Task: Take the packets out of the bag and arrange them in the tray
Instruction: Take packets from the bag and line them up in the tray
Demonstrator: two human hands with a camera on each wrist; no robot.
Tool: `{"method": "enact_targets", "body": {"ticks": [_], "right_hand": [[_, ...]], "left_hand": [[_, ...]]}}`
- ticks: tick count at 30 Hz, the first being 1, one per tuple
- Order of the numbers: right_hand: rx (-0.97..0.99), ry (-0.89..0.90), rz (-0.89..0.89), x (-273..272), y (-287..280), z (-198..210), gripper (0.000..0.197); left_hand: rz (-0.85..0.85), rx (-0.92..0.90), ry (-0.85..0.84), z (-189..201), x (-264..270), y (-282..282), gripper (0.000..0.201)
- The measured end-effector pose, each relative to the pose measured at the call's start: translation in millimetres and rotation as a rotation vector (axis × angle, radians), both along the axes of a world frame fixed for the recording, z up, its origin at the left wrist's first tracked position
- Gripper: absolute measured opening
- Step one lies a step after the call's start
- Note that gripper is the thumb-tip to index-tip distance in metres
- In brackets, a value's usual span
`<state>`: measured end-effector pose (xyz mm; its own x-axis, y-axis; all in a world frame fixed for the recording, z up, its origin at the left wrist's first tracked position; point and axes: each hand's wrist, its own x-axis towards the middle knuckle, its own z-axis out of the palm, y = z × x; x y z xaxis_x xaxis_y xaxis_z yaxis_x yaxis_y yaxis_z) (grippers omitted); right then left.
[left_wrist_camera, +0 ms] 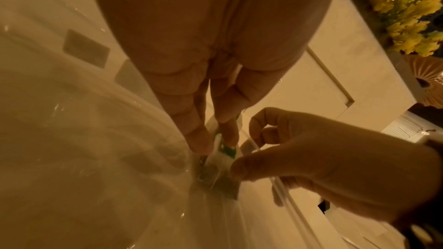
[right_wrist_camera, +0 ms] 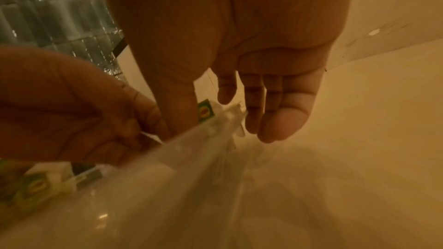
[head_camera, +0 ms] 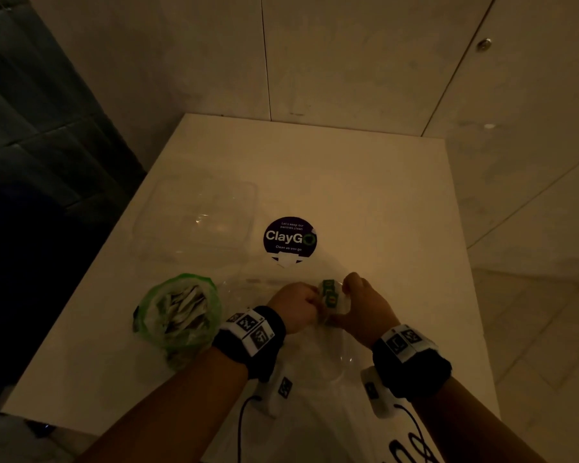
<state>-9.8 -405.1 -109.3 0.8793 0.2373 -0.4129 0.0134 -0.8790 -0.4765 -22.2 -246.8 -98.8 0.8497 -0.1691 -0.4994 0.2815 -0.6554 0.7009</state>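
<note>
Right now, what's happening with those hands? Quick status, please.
Left hand pinching packets; right hand steadying them. Clear tray beneath; green bag still full. Nothing blocking.

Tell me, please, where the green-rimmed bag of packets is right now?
In the head view, the green-rimmed bag sits on the white table, left of the left hand and nearer than the clear tray.

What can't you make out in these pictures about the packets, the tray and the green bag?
- Packets: head view, too small and partly covered by both hands; their count is unclear.
- Clear tray: head view, transparent and dim; its edges are hard to trace, and the wrists cover its near part.
- Green bag: head view, contents too dark to count.
- Left hand: left wrist view, motion blur hides its exact grip.
</note>
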Motion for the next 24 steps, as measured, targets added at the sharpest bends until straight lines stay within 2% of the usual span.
{"method": "enact_targets", "body": {"ticks": [11, 14, 17, 19, 21, 22, 24], "right_hand": [[-0.044, -0.014, 0.004, -3.7, 1.9, 0.5, 0.060], [-0.082, -0.048, 0.025, -5.3, -1.7, 12.2, 0.061], [-0.126, -0.159, 0.089, -6.7, 3.2, 32.8, 0.051], [-0.092, -0.224, 0.139, -8.7, 15.5, 49.6, 0.040], [0.005, -0.259, 0.208, -12.5, 35.5, 65.6, 0.031], [0.065, -0.272, 0.258, -14.6, 47.6, 72.8, 0.026], [0.186, -0.297, 0.381, -20.4, 77.8, 85.3, 0.020]], "left_hand": [[0.066, -0.032, 0.070, 7.3, -4.9, 3.3, 0.014], [0.131, -0.085, -0.009, 27.9, -12.4, 12.7, 0.009], [0.212, -0.088, -0.226, 53.5, -31.2, 34.8, 0.010], [0.231, 0.025, -0.442, 69.7, -49.3, 59.4, 0.008], [0.184, 0.270, -0.654, 77.2, -65.2, 93.3, 0.009], [0.166, 0.383, -0.706, 77.6, -71.9, 111.2, 0.014], [0.163, 0.558, -0.703, 74.6, -84.1, 144.7, 0.015]]}}
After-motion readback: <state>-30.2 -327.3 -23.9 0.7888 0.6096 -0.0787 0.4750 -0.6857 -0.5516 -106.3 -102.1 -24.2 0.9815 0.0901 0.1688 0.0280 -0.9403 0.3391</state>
